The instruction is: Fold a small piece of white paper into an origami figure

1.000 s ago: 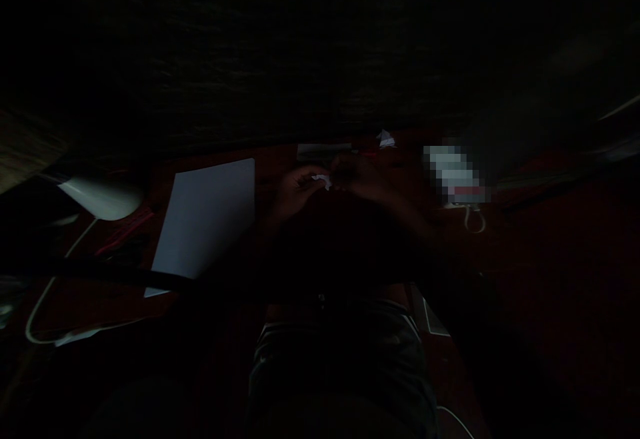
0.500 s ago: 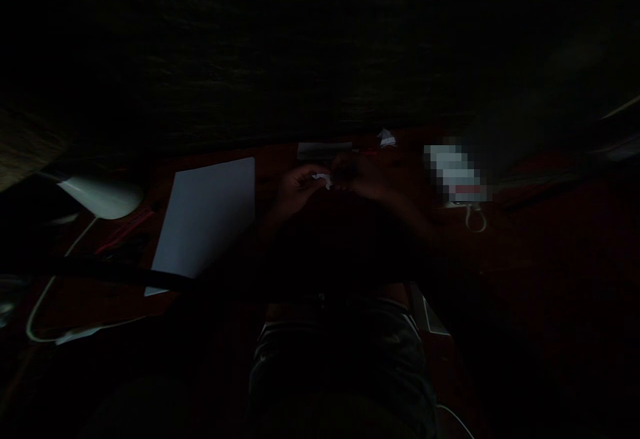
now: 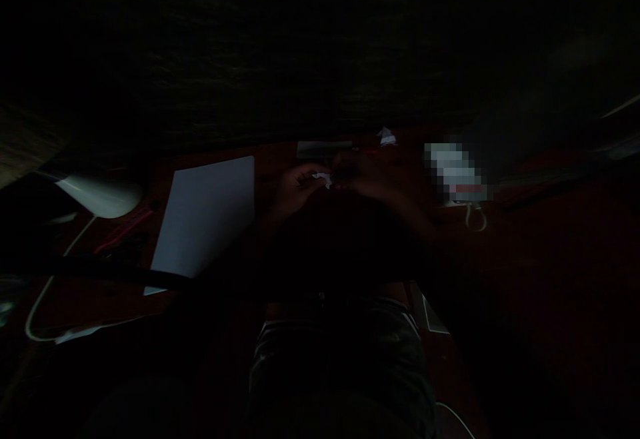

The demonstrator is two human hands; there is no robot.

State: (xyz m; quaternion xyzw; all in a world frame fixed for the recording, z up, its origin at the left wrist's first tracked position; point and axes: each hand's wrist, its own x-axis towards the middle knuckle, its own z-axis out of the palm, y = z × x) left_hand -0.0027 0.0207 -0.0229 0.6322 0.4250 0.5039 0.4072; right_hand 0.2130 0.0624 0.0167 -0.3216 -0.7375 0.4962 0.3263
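Observation:
The scene is very dark. A small folded piece of white paper (image 3: 323,177) is between my two hands, above the reddish-brown table (image 3: 280,152). My left hand (image 3: 296,184) is closed, pinching the paper from its left side. My right hand (image 3: 361,176) is closed at the paper's right edge, its fingers dim and partly lost in shadow. Just beyond the hands lies a flat pale strip (image 3: 324,148). Another folded white paper piece (image 3: 387,137) sits past my right hand, close to a thin red item (image 3: 369,152).
A stack or sheet of white paper (image 3: 210,209) lies to the left. Farther left are a white lamp-like cone (image 3: 103,197) with a pale cord (image 3: 37,306) and a pink-red strip (image 3: 125,228). On the right is a blurred-out pale object (image 3: 456,172) with a looped cord (image 3: 477,218).
The folded paper has turned slightly between my fingers. Both hands stay in nearly the same place, and everything else lies as before.

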